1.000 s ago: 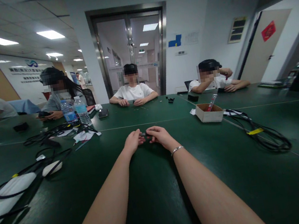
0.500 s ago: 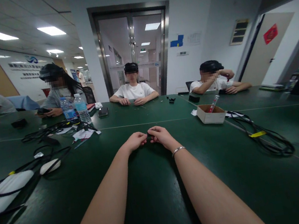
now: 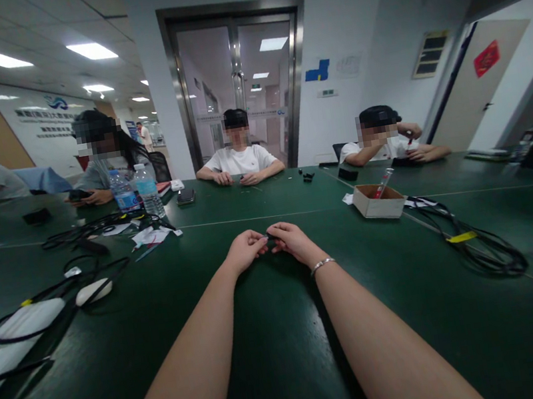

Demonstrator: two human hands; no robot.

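Observation:
My left hand (image 3: 248, 250) and my right hand (image 3: 292, 241) meet over the middle of the green table (image 3: 275, 319). Between their fingertips is a small dark object (image 3: 268, 237), too small to name. Both hands are closed in a pinch around it, thumbs and forefingers nearly touching. A metal bracelet (image 3: 322, 265) circles my right wrist.
On the right are an open box (image 3: 380, 209) holding a clear and red item and a coiled black cable (image 3: 492, 251). Bottles (image 3: 148, 190), papers, tangled cables and a white power strip (image 3: 28, 325) lie left. Several people sit around the table.
Between my fingertips the small dark object now shows more clearly, and the hands are a little closer together. The whole view has shifted slightly.

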